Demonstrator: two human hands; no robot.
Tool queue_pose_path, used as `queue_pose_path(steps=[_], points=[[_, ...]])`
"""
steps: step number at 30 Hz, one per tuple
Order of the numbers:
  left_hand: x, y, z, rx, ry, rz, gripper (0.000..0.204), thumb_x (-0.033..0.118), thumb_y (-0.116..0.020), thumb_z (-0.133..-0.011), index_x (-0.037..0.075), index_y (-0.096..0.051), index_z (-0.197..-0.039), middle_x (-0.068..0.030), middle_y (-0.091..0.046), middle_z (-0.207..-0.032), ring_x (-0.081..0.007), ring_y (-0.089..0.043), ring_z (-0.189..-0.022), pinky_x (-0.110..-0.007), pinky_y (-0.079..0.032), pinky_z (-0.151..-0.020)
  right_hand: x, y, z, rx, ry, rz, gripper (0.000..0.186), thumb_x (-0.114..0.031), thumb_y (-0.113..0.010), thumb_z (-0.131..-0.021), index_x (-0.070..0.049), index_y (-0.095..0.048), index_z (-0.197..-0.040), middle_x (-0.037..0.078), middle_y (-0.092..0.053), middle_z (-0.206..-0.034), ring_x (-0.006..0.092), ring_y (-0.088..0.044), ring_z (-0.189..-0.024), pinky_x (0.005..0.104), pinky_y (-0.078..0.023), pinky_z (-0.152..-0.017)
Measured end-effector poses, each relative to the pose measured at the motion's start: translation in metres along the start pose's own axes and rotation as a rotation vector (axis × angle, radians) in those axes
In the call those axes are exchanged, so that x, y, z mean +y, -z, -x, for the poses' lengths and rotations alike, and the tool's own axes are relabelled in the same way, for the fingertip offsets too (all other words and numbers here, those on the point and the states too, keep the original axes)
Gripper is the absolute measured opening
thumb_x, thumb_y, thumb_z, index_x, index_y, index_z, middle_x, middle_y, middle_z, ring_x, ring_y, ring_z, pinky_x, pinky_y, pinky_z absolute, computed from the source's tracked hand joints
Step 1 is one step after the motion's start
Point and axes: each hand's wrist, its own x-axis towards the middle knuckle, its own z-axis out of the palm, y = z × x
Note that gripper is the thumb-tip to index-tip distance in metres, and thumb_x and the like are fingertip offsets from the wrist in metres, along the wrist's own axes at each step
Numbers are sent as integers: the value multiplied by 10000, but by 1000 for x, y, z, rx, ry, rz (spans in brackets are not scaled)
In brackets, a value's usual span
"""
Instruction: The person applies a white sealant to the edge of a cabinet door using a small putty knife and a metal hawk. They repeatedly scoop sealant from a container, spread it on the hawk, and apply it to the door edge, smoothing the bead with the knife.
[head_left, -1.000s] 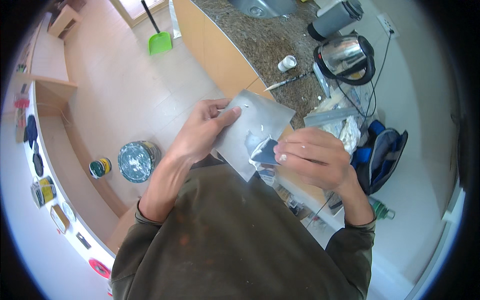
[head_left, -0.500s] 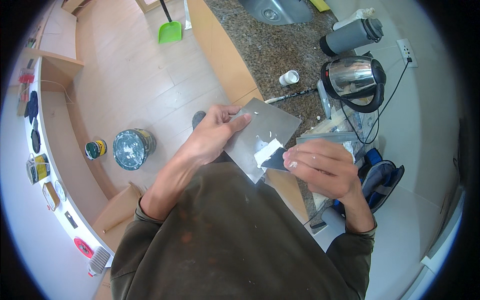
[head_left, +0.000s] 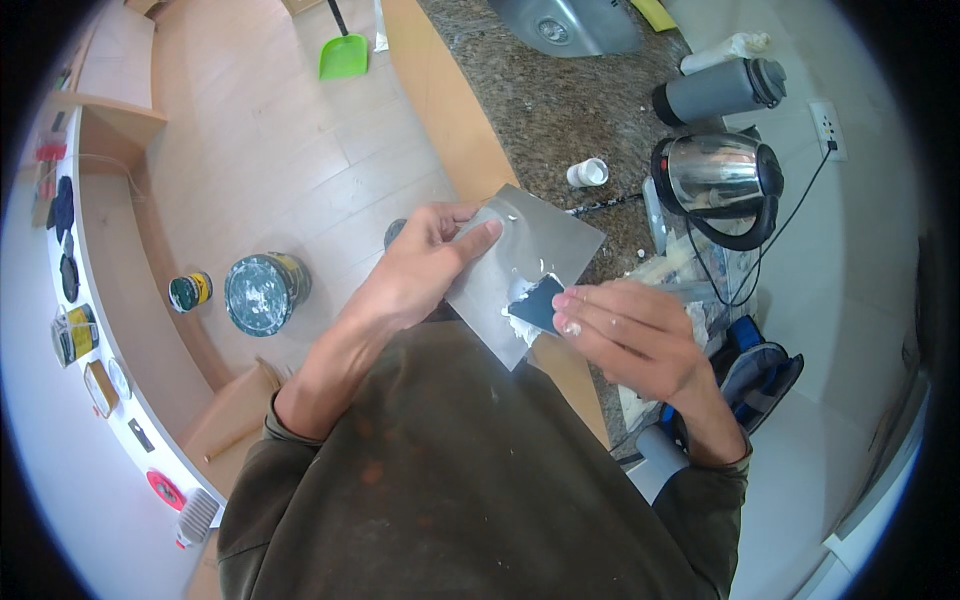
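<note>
My left hand (head_left: 425,265) grips a square, grey metal plate (head_left: 550,238) by its upper left edge, thumb on top and fingers curled round it. My right hand (head_left: 625,345) is closed on a dark scraper blade (head_left: 533,302), which rests on the plate's lower right part in a smear of white paste (head_left: 521,329). Small flecks of the same white are on the plate and on my right fingers.
A granite counter (head_left: 520,110) carries a sink (head_left: 590,22), white jar (head_left: 588,173), kettle (head_left: 705,180) and grey flask (head_left: 710,93). A blue bag (head_left: 770,390) lies right. A green dustpan (head_left: 343,57) and paint buckets (head_left: 262,295) stand on the floor; a ledge with tools (head_left: 120,370) runs left.
Over the last second the scraper and my right hand moved slightly on the plate; white paste showed atop the blade half a second ago, and now its dark face shows. Counter items shifted in view.
</note>
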Motion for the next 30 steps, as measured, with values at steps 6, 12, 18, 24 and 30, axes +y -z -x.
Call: queue_pose_path(steps=[6,12,18,24,30], points=[[-6,13,-9,64,44,32,325,177,-599,-997,-107,-618,-1154,-108,-712,-884,-113,-636,-662,-268,-519,-584,0,4,3,-7,-21,-47,197,-37,-741,-741,40,-688,-915,128,-712,-979,254,-694,-923,345,-590,-734],[-2,13,-7,82,58,-22,432,221,-625,-984,-151,-564,-1194,-144,-689,-948,-141,-643,-775,-278,-529,-663,18,-7,-16,-27,-8,-97,222,-9,-743,-691,32,-680,-900,114,-687,-904,251,-684,-826,343,-575,-679],[-20,25,-15,121,61,-136,531,256,-644,-971,-179,-508,-1246,-174,-653,-1022,-153,-621,-913,-294,-524,-756,24,-3,-25,-30,-54,-151,203,-15,-737,-684,22,-668,-871,104,-669,-878,244,-673,-817,331,-558,-653],[9,18,-6,96,-5,-61,296,156,-617,-986,-93,-630,-1146,-82,-712,-889,-86,-640,-709,-237,-504,-590,22,-10,-22,-68,-48,-183,233,-3,-749,-660,28,-675,-879,113,-670,-869,251,-673,-792,333,-563,-658],[16,20,-5,101,-31,-60,311,165,-603,-993,-99,-623,-1156,-87,-712,-897,-93,-644,-725,-247,-514,-619,28,-10,-38,-4,-21,-72,217,0,-754,-690,30,-681,-892,118,-696,-924,254,-683,-887,333,-580,-701]])
